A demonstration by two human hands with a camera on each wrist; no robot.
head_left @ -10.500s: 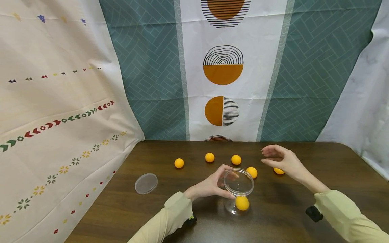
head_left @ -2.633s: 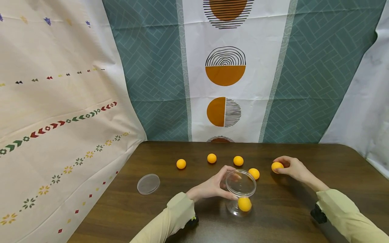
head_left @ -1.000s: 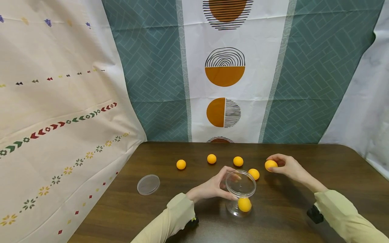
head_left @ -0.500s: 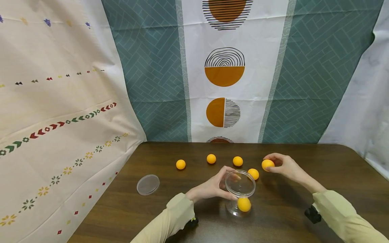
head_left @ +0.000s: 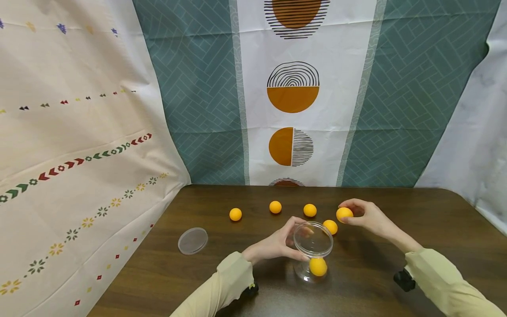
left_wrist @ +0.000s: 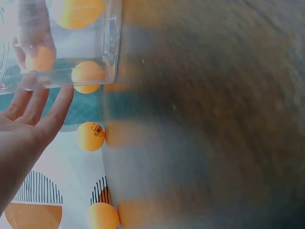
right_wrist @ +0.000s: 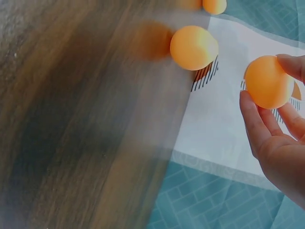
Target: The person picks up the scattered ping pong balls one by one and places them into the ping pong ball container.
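A clear plastic jar (head_left: 303, 268) stands upright on the brown table, its round mouth uncovered. One orange ping-pong ball (head_left: 318, 267) shows through its wall near the bottom. From the left side my left hand (head_left: 279, 241) grips the jar, thumb in front and fingers behind; the left wrist view shows the fingertips against its clear wall. Behind and right of the jar, my right hand (head_left: 370, 219) pinches another orange ping-pong ball (right_wrist: 269, 82) between thumb and fingers, held above the table. Just left of and below that hand, a loose orange ball (head_left: 330, 227) rests close behind the jar.
Toward the back of the table lie more orange balls: a left one (head_left: 235, 214), a middle one (head_left: 275, 207) and a right one (head_left: 310, 210). A clear round lid (head_left: 192, 241) lies flat at the left. Patterned cloth (head_left: 198, 110) hangs behind the table.
Ten seconds ago my right hand hovered near a ball at the right without holding it. Since then it has pinched that ball, lifted it and moved left toward the jar. My left hand stays put.
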